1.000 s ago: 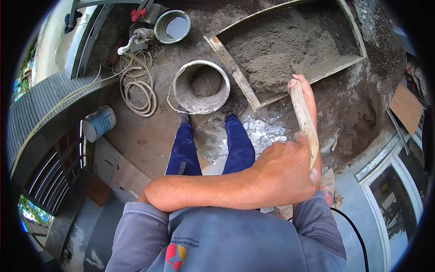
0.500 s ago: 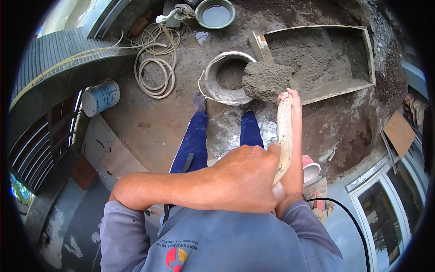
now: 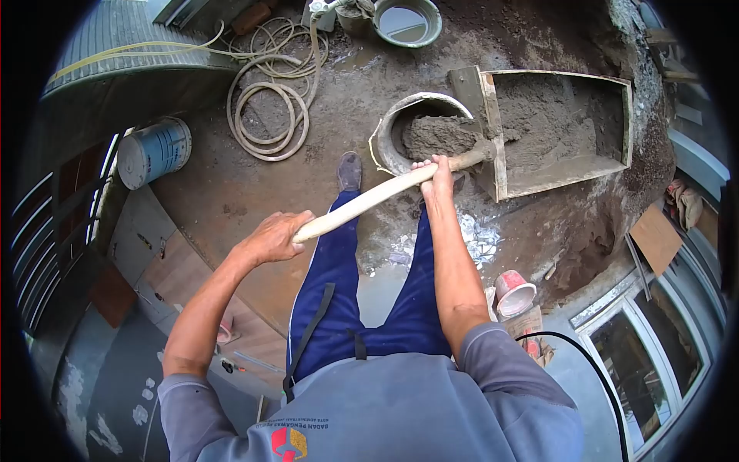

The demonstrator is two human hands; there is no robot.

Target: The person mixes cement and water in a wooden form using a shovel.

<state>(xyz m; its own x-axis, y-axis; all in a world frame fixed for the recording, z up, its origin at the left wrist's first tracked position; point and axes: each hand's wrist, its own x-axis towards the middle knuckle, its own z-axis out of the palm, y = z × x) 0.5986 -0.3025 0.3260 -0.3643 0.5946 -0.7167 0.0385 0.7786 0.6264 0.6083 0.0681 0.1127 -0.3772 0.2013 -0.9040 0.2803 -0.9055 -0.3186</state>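
Observation:
A hoe with a long, pale, curved wooden handle (image 3: 366, 202) slants across in front of me. My left hand (image 3: 273, 236) is closed around its rear end, over my left thigh. Farther forward, my right hand (image 3: 439, 179) grips the handle near the head. Wet mortar (image 3: 439, 137) sits at the mouth of a round bucket (image 3: 394, 158), hiding most of the hoe's blade. Just right of the bucket stands a wooden mixing trough (image 3: 566, 182) holding more grey mortar (image 3: 546, 123).
A coiled hose (image 3: 269, 146) lies on the ground ahead to the left, near a blue-white paint bucket (image 3: 155, 152) on its side. A green basin (image 3: 408, 23) of water stands at the back. A pink pail (image 3: 514, 294) is by my right side, close to a black cable (image 3: 593, 362).
The mortar-loaded hoe head has turned and moved left over the bucket's mouth. My left hand has swung out left with the handle's end; my right hand has shifted left.

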